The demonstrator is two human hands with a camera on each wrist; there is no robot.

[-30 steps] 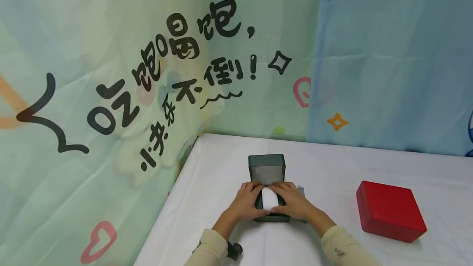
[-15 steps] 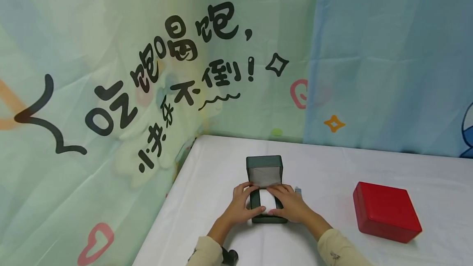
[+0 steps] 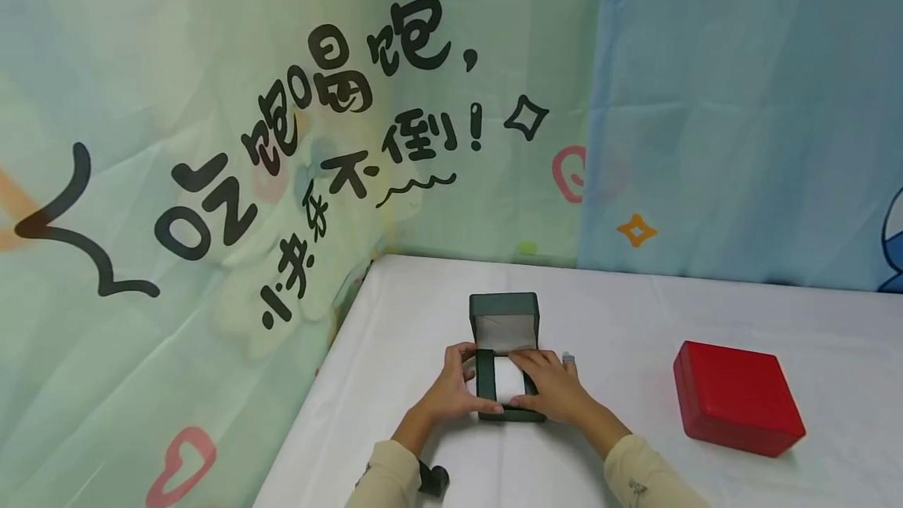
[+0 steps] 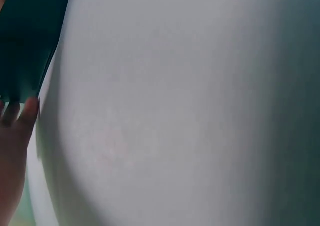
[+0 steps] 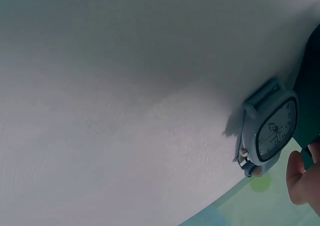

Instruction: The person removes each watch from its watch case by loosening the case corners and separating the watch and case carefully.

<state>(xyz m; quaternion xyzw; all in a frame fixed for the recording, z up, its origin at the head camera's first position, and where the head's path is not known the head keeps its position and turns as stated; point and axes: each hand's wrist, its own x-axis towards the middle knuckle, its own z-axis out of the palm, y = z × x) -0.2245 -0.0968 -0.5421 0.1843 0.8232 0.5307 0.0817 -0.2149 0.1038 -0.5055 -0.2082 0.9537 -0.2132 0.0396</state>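
Observation:
A dark green watch box [image 3: 485, 375] stands on the table with its lid raised, the grey lining facing forward. In its base sits a white cushion [image 3: 508, 379]. My right hand [image 3: 560, 390] holds the cushion, its fingers at the far end and its thumb at the near end. My left hand [image 3: 446, 394] grips the box's left side, thumb on the front rim and fingers toward the back; in the left wrist view fingertips [image 4: 31, 106] touch the dark green wall. A pale blue wristwatch [image 5: 275, 128] lies right of the box, mostly hidden behind my right hand in the head view.
A red box [image 3: 737, 398], lid down, stands on the right of the white-covered table [image 3: 607, 320]. A small black object [image 3: 435, 480] lies by the left sleeve. Printed fabric hangs [image 3: 494, 202] border the table's left and back.
My left hand has come off the cushion and shifted outward to the box's left side, uncovering more of the box. The right hand stays at the cushion.

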